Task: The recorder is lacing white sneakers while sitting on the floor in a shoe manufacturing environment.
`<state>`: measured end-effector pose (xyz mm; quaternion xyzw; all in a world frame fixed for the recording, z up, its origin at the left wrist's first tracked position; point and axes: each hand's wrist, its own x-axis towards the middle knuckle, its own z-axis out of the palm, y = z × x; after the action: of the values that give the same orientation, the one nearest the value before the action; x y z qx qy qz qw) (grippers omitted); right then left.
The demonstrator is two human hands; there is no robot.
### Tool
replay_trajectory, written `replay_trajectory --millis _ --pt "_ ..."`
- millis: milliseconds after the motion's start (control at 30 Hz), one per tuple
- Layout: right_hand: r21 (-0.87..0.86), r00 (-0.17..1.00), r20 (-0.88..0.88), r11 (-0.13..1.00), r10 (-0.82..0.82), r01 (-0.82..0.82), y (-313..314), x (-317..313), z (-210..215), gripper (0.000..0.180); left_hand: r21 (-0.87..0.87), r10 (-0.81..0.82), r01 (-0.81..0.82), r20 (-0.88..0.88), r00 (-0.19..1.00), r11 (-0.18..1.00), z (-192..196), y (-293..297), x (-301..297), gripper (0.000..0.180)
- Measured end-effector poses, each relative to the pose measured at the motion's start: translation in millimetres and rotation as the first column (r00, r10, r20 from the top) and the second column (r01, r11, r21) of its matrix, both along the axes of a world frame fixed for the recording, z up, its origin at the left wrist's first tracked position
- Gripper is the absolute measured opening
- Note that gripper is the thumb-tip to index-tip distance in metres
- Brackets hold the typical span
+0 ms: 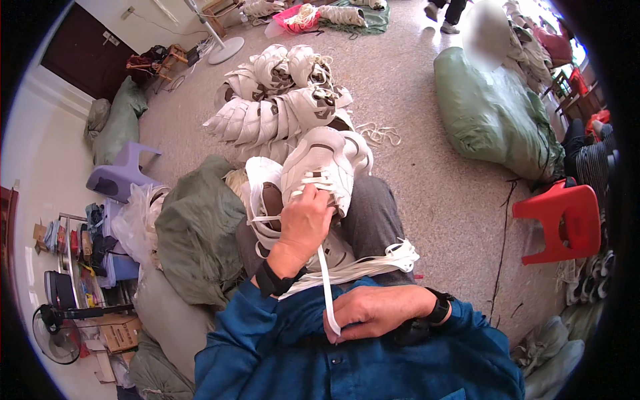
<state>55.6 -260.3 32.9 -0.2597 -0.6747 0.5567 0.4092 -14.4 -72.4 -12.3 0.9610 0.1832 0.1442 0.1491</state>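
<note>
A white shoe (319, 148) is held up just above the lap, near the centre toward twelve o'clock, its toe pointed away. Its threaded front is touched by the left hand (307, 217), whose fingers are curled over the crossings; the fingertips are partly hidden, so whether anything is pinched by that grip cannot be told. In the right hand (373, 312), at five o'clock, a flat white lace (325, 277) is pinched between thumb and fingers, and it is drawn taut up to beneath the left hand. A dark band is worn on each wrist. A bundle of laces (400, 255) is laid across the lap at five o'clock, behind the shoe. At eleven o'clock, rows of similar shoes (267, 120) are stacked on the floor (427, 200), with dark patches borne on some sides. A green sack (483, 110) is set at two o'clock, a red stool (567, 223) at three and a purple stool (123, 172) at nine. At eight o'clock, dark marks are seen on a carton (120, 332), too small to be read.
</note>
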Motion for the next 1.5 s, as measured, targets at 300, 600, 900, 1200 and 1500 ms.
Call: replay_trajectory --millis 300,600,900,1200,1500 --pt "0.022 0.985 -0.110 0.990 -0.133 0.137 -4.9 15.4 6.1 0.012 0.184 -0.005 -0.010 0.082 0.997 0.983 -21.5 -4.2 15.1 0.018" --pt "-0.063 0.960 -0.219 0.985 -0.173 0.163 -26.7 56.8 14.7 0.010 -0.650 0.288 0.049 0.402 0.869 0.759 15.2 5.0 -20.0 0.013" --pt "-0.325 0.529 -0.522 0.729 -0.669 0.602 -33.7 102.6 -21.9 0.009 -0.705 0.401 -0.131 0.232 0.886 0.697 45.1 59.3 -102.9 0.013" --pt "-0.450 0.358 -0.283 0.453 -0.890 0.770 -3.9 104.3 -60.0 0.010 -0.353 0.199 -0.121 0.195 0.960 0.928 24.1 2.4 -71.9 0.007" --pt "-0.535 0.403 -0.129 0.405 -0.906 0.741 23.3 61.9 -93.6 0.011 -0.715 0.254 -0.058 0.170 0.952 0.697 -45.3 -28.7 -9.3 0.027"
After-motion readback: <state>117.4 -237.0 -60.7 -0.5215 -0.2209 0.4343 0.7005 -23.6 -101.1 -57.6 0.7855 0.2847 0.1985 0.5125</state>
